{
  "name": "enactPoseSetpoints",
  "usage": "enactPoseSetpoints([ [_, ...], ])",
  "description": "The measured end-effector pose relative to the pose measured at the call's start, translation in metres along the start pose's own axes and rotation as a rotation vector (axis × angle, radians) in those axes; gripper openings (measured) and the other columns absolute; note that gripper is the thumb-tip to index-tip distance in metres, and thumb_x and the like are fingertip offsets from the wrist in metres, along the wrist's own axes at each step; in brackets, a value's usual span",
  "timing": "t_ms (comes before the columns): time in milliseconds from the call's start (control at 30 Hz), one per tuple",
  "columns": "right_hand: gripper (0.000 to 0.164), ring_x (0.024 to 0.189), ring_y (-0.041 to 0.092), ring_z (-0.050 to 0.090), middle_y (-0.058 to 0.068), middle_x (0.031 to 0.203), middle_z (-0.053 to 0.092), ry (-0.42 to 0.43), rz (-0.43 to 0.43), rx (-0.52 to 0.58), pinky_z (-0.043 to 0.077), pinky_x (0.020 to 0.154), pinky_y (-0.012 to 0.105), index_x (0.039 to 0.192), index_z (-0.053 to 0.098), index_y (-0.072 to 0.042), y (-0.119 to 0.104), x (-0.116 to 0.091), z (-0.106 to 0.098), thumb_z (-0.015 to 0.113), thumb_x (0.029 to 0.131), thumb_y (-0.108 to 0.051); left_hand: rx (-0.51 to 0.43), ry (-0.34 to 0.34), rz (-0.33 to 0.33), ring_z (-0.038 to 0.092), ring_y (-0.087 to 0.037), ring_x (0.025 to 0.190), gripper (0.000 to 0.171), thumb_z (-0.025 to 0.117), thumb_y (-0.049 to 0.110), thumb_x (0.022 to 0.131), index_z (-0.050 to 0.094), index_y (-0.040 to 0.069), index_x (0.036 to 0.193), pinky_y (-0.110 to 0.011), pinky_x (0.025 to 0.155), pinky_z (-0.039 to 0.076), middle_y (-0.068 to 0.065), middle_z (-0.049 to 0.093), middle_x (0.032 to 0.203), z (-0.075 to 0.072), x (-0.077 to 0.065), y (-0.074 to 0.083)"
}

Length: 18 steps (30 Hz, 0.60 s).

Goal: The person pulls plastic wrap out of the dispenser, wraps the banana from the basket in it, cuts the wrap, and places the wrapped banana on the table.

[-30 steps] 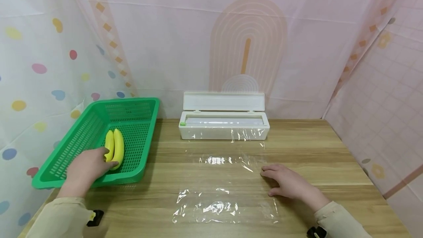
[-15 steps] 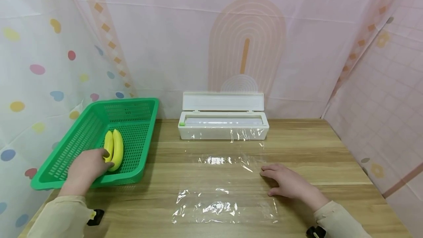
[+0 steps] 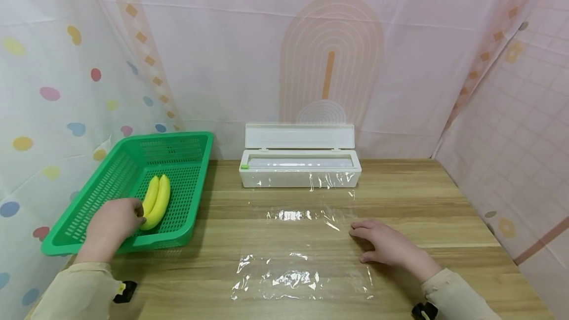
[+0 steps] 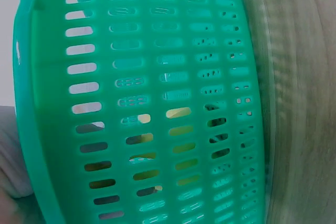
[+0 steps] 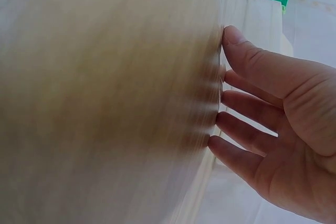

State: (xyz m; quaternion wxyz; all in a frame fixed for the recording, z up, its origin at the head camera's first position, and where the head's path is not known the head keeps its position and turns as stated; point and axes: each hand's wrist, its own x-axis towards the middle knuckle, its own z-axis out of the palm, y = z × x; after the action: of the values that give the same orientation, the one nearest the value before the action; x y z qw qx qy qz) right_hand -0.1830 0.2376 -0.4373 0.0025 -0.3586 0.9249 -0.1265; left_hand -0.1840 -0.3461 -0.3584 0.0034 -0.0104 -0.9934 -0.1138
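Two yellow bananas (image 3: 161, 206) lie side by side in a green plastic basket (image 3: 203, 172) on the left. My left hand (image 3: 111, 223) reaches over the near rim, its curled fingers and thumb gripping the bananas' near end. In the left wrist view, the slotted basket wall (image 4: 50, 98) hides most of the hand and fruit. My right hand (image 3: 384, 246) rests by the right edge of a clear sheet of plastic wrap (image 3: 291, 279) spread on the table. The right wrist view shows that hand's fingers (image 5: 239, 153) apart, fingertips touching the surface.
A white plastic wrap dispenser (image 3: 301, 178) stands at the back centre with its lid up. The sheet extends from it toward me over the wooden table (image 3: 444, 211). Patterned curtains (image 3: 222, 63) enclose the back and sides.
The left hand has shifted slightly left and its fingers have closed further at the bananas' near end. The bananas have turned, their far tips swinging right. The right hand stays put.
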Motion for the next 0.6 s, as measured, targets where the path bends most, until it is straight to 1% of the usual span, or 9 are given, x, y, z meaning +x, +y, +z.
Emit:
enactPoseSetpoints([
  [167,0.058,0.12,0.04,0.054,0.019,0.131,0.059,0.002,0.001,-0.001,0.043,0.101,0.053,0.123,0.065,0.0,-0.0012,-0.0001,-0.0013,0.085,0.075,-0.023,0.005,0.025,0.013,0.058,-0.031,0.07,0.016,0.073,0.006,0.086,0.067,-0.007,0.093,-0.049,0.059,0.05,-0.022,0.065,0.085,0.0002,0.0002,-0.0004],
  [367,0.058,0.12,0.04,0.054,0.019,0.131,0.059,-0.001,0.002,-0.001,0.043,0.101,0.053,0.123,0.065,0.0,-0.0015,-0.0001,-0.0017,0.085,0.075,-0.024,0.002,0.086,0.044,0.06,-0.034,0.072,0.016,0.074,0.004,0.083,0.068,-0.007,0.092,-0.05,0.059,0.051,-0.023,0.066,0.085,0.0033,-0.002,-0.0021],
  [600,0.058,0.12,0.04,0.054,0.019,0.131,0.059,-0.001,-0.003,-0.002,0.043,0.101,0.053,0.123,0.065,0.001,-0.0014,0.0,-0.0018,0.085,0.075,-0.023,-0.012,0.159,0.051,0.059,-0.035,0.071,0.013,0.075,0.002,0.082,0.068,-0.006,0.089,-0.05,0.058,0.05,-0.023,0.066,0.083,-0.0006,-0.005,-0.0017],
])
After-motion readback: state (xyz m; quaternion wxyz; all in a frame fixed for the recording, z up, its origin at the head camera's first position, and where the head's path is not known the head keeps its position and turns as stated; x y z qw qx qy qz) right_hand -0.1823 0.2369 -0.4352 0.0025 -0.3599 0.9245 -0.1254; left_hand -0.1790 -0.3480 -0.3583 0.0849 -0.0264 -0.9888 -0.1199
